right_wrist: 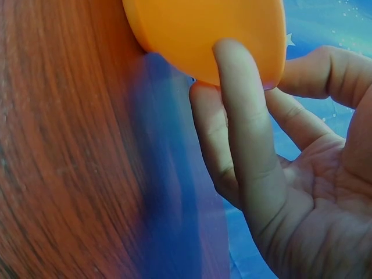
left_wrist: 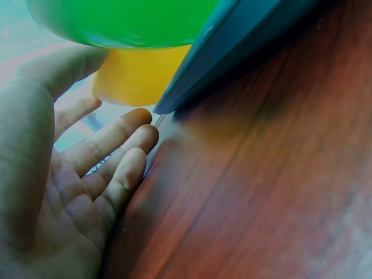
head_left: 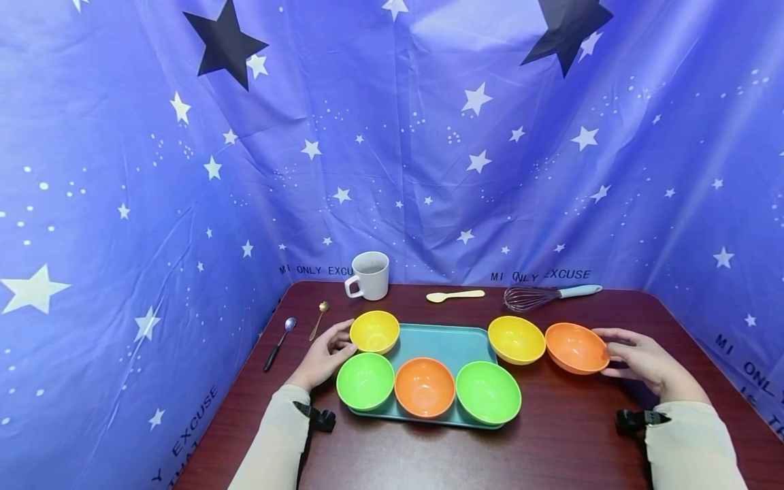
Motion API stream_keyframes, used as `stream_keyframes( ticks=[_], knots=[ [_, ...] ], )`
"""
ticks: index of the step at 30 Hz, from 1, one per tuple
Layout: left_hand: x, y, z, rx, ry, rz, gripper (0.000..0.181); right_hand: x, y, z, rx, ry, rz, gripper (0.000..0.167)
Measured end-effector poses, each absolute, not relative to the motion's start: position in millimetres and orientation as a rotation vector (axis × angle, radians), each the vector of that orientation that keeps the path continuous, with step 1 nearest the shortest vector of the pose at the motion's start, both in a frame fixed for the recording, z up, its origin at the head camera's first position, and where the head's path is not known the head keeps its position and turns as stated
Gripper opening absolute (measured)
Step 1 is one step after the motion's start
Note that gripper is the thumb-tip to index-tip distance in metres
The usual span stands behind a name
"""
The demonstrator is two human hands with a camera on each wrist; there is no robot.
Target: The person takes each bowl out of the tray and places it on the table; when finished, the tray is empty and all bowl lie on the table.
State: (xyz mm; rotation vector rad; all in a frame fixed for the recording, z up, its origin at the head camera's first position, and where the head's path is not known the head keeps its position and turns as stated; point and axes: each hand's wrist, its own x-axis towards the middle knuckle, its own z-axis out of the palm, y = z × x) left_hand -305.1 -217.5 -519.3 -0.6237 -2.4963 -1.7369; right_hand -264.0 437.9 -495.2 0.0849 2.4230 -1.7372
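My left hand (head_left: 322,356) reaches around the left side of a yellow bowl (head_left: 375,332), thumb and index finger at its wall and the other fingers loosely bent. That bowl is at the back left corner of a teal tray (head_left: 437,340). On the tray's near side are a green bowl (head_left: 365,382), an orange bowl (head_left: 425,388) and another green bowl (head_left: 488,393). My right hand (head_left: 648,364) holds the right side of a second orange bowl (right_wrist: 209,29), fingers against its outer wall and thumb near the rim. A second yellow bowl (head_left: 516,340) stands beside it.
A whisk (head_left: 545,297), a small cream spoon (head_left: 455,296) and a white mug (head_left: 370,275) line the table's back edge. To the left lie a gold spoon (head_left: 319,320) and a black-handled spoon (head_left: 280,344). Starry blue curtains (head_left: 398,136) surround the table.
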Motion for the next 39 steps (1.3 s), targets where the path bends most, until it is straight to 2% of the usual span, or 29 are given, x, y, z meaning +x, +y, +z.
stream_keyframes(
  ticks=[6, 11, 18, 23, 36, 39],
  knots=[
    [-305, -217, -518, -0.629, -2.489, -1.735, 0.059, -264, 437, -494, 0.085, 2.457, -1.71, 0.054],
    [-307, -217, -519, -0.619, -2.499, -1.741, 0.058, -264, 437, -492, 0.038, 2.494, -1.753, 0.051],
    [-323, -224, -542, -0.603, -2.522, -1.699, 0.06, -262, 434, -484, -0.038, 2.532, -1.859, 0.023],
    [-324, -226, -546, -0.611, -2.505, -1.704, 0.06, -261, 429, -476, -0.104, 2.609, -1.901, 0.032],
    [-321, -224, -539, -0.555, -2.508, -1.716, 0.058, -264, 401, -455, -0.03, 2.869, -1.894, 0.02],
    [-319, -224, -536, -0.529, -2.523, -1.694, 0.057, -264, 391, -450, -0.009, 2.922, -1.846, 0.025]
  ],
)
